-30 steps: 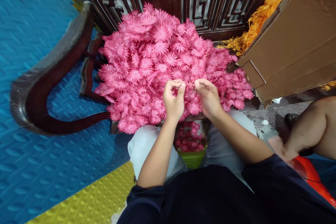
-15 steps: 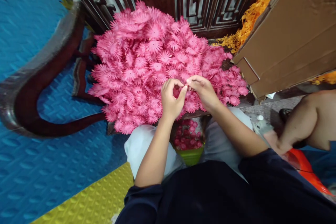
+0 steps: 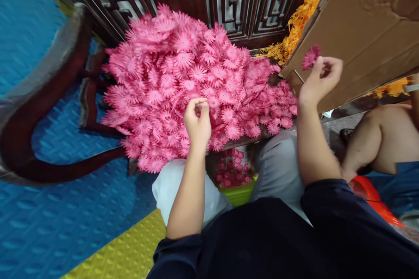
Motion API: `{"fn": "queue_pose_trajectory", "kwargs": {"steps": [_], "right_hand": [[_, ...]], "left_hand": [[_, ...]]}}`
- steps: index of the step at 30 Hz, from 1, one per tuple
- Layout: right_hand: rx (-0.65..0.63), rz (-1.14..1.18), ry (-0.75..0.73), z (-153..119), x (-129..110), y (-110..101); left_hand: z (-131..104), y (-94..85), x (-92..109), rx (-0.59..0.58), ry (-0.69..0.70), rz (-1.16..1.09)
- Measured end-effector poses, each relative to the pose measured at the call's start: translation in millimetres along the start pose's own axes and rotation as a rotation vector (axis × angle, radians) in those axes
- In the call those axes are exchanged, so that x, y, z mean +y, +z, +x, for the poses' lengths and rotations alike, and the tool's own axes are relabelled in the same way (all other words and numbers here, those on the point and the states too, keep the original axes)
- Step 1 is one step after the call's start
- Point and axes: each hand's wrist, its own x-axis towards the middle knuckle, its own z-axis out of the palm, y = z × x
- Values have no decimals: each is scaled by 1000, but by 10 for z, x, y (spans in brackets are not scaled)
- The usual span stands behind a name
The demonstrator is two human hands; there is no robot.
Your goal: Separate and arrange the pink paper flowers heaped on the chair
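Note:
A big heap of pink artificial flowers [image 3: 183,69] covers the dark wooden seat in front of me. My right hand [image 3: 322,78] is raised to the right, before the cardboard box, with thumb and fingers pinched on a darker pink artificial flower [image 3: 310,56]. Over the front of the heap is my left hand [image 3: 198,122], its thumb and index finger pressed together. Whatever sits between those fingertips, if anything, is too small to make out. More dark pink flowers [image 3: 232,168] lie low between my knees, inside a yellow-green container [image 3: 238,194].
To the right stands a large cardboard box [image 3: 363,30], with orange artificial flowers [image 3: 303,17] behind it. A curved wooden armrest [image 3: 19,139] is on the left, above blue matting [image 3: 81,218]. Another person's bent leg [image 3: 389,139] shows at right, near a red object [image 3: 376,200].
My hands, together over the heap before, have parted. The right one has swung up and right with a dark pink flower; the left stays pinched over the heap. The view has shifted slightly.

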Motion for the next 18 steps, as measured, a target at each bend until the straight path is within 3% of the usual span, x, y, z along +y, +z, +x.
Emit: {"fn": "queue_pose_trajectory", "kwargs": {"steps": [2, 8, 14, 18], "right_hand": [[68, -160, -44, 82, 127, -63], [-354, -504, 65, 44, 409, -108], [-356, -613, 150, 86, 565, -191], [-355, -448, 256, 91, 625, -155]], "left_hand": [[25, -11, -28, 13, -53, -45], [-20, 27, -6, -60, -45, 6], [-56, 46, -20, -117, -28, 81], [-81, 68, -24, -109, 20, 153]]}}
